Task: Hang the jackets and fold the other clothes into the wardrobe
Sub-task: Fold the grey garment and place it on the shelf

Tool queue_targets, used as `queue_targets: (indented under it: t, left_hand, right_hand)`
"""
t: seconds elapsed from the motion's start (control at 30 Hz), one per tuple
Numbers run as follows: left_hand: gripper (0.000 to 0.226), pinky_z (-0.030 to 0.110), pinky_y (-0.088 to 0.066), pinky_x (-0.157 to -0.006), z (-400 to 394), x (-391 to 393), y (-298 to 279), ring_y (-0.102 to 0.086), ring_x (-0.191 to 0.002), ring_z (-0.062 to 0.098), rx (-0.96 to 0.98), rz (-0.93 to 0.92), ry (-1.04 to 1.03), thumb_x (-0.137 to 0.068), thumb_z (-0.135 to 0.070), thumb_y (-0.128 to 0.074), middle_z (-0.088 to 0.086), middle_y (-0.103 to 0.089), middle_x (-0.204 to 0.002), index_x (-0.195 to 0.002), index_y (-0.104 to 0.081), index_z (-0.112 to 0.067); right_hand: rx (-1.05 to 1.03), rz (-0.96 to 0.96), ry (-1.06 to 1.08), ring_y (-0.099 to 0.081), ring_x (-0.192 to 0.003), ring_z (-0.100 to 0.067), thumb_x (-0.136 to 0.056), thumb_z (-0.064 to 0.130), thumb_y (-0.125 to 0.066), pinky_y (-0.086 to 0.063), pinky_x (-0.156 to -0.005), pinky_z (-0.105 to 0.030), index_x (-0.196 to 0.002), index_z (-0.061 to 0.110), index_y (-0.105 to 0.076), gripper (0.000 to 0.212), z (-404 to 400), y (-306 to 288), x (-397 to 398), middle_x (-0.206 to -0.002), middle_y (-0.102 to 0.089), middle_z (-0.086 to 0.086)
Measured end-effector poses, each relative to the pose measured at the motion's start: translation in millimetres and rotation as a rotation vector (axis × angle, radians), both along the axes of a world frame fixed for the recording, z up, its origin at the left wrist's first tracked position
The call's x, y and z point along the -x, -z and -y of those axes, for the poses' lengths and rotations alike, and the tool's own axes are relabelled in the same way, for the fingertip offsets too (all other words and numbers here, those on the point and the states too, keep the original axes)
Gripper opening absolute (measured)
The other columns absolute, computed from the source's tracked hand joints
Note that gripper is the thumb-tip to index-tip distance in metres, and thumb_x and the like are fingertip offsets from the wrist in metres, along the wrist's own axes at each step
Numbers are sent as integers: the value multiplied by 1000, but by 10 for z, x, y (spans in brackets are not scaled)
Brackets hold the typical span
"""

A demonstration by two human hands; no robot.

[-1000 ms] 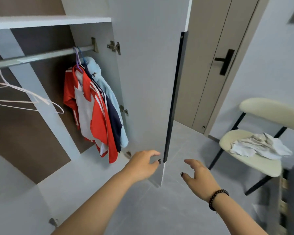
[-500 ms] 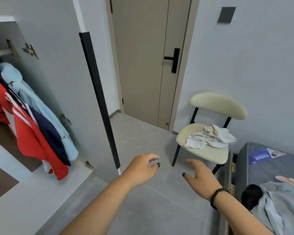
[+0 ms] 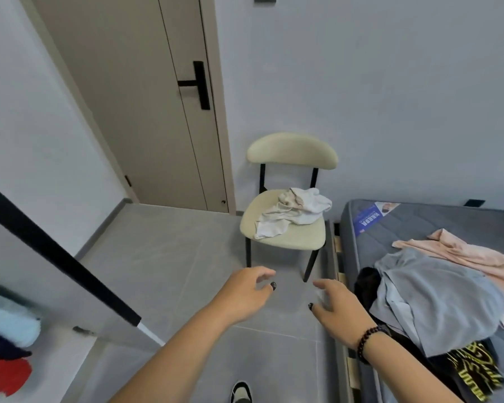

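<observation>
- The view has turned away from the wardrobe: its door (image 3: 56,254) now sits at the far left, and more of the bed (image 3: 419,228) shows than before.
- The left hand (image 3: 245,295) and right hand (image 3: 338,306) reach forward over the floor, fingers loose and apart, holding nothing.
- A white cloth (image 3: 291,212) lies on the chair (image 3: 291,149).
- A blue shirt (image 3: 437,298) and pink shirt (image 3: 463,251) lie on the bed.

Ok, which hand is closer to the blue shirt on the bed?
Right. The right hand hovers just left of the blue shirt; the left hand is farther left, over the floor.
</observation>
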State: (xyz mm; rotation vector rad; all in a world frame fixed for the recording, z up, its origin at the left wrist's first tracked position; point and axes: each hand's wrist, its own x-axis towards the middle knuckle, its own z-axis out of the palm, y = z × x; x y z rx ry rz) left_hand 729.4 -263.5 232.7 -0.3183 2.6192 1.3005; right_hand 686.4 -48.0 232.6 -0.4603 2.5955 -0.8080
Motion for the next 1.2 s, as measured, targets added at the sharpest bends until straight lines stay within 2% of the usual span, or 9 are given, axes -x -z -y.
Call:
queue_targets:
  t: [0.17, 0.57, 0.7, 0.77, 0.87, 0.97, 1.03, 1.13, 1.2]
  left_hand:
    - [37, 19, -39, -105, -24, 553, 153, -52, -121, -4, -43, 34, 96, -92, -26, -56, -14, -58, -133, -128, -59, -30]
    - [35, 9, -36, -92, -33, 1669, 444, -55, -104, -10, -138, 93, 221, -92, -21, -57, -16, -62, -124, -127, -61, -26]
    - [35, 12, -39, -96, -180, 1967, 557, -57, -109, -4, -156, 124, 237, -91, -19, -57, -12, -64, -124, -125, -62, -24]
    - [34, 8, -39, -92, -286, 2140, 626, -58, -108, -3, -163, 141, 242, -91, -18, -57, -10, -65, -123, -124, -63, -24]
    - [33, -1, -35, -84, -510, 2440, 731, -58, -104, -4, -153, 169, 241, -91, -18, -58, -8, -65, -122, -123, -64, -23]
    - [34, 1, -36, -85, -809, 2751, 823, -58, -103, -5, -144, 213, 238, -91, -19, -58, -9, -66, -121, -124, -63, -25]
    - [33, 4, -37, -87, -1026, 2958, 908, -58, -101, -7, -140, 247, 225, -91, -20, -57, -10, -66, -121, -123, -63, -26]
    - [30, -5, -36, -73, -1356, 3235, 1070, -53, -87, -19, -141, 301, 172, -92, -19, -59, -10, -67, -118, -120, -64, -26]
    - [29, -1, -38, -75, -1571, 3386, 1196, -54, -88, -15, -150, 354, 148, -92, -18, -59, -8, -66, -119, -120, -64, -25]
  right_hand:
    - [-30, 19, 102, -44, -128, -12, -92, 27, -57, -32, -103, -19, -139, 17, -42, 50, -31, 72, 366, -141, -43, 1]
    - [-7, 86, 303, -45, -128, -15, -91, 25, -60, -35, -104, -24, -137, 18, -44, 50, 82, 376, 1176, -140, -44, 0]
    - [-17, 132, 377, -47, -125, -17, -91, 21, -60, -36, -100, -23, -135, 15, -46, 47, -213, 517, 1501, -137, -47, -3]
    - [-28, 130, 436, -50, -122, -19, -90, 21, -61, -37, -96, -23, -133, 13, -49, 46, -430, 590, 1732, -134, -52, -5]
    - [-30, 145, 501, -51, -122, -23, -88, 18, -63, -39, -100, -29, -132, 9, -51, 46, -771, 732, 2111, -133, -55, -9]
    - [-19, 204, 518, -49, -125, -24, -89, 18, -62, -39, -104, -35, -133, 8, -50, 47, -1098, 941, 2437, -136, -53, -9]
    - [-7, 256, 517, -49, -125, -24, -90, 18, -62, -40, -104, -36, -135, 8, -48, 48, -1309, 1113, 2629, -136, -52, -9]
    - [3, 341, 501, -47, -126, -23, -90, 19, -61, -42, -103, -37, -136, 9, -47, 49, -1611, 1389, 2895, -137, -50, -8]
    - [-3, 385, 489, -46, -127, -23, -91, 19, -61, -39, -105, -35, -136, 9, -46, 48, -1789, 1582, 3067, -139, -49, -8]
